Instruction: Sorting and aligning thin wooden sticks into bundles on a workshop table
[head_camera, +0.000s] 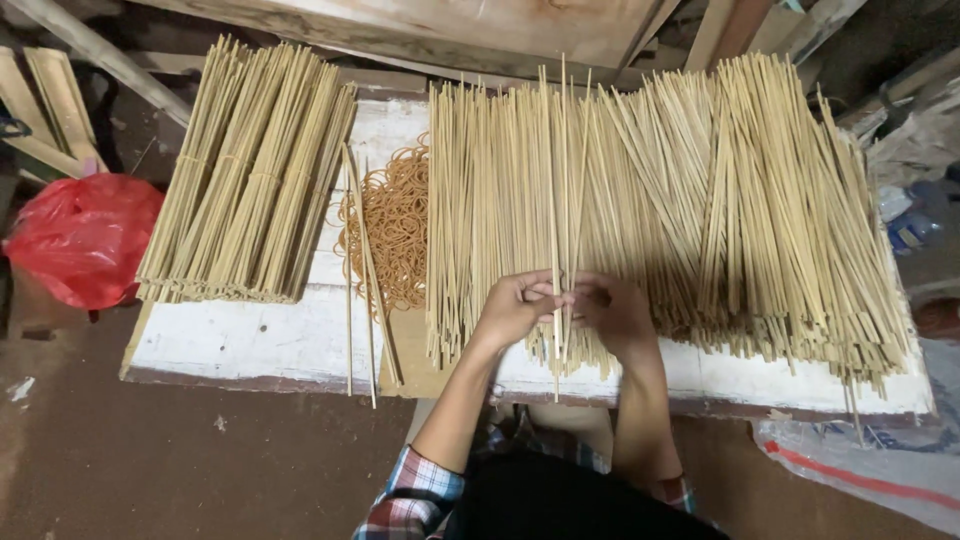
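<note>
Head view shows your left hand (517, 305) and right hand (612, 310) together at the worktop's (240, 340) near edge, both pinching a few bamboo sticks (558, 240). Their long axis runs near-to-far, straight away from you, over the loose stick pile (700, 200).

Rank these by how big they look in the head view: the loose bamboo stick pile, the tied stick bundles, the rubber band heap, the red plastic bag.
1. loose bamboo stick pile, by far the widest.
2. tied stick bundles.
3. red plastic bag and rubber band heap: close in apparent area, and the bag is cut by the frame edge, so unranked.
</note>
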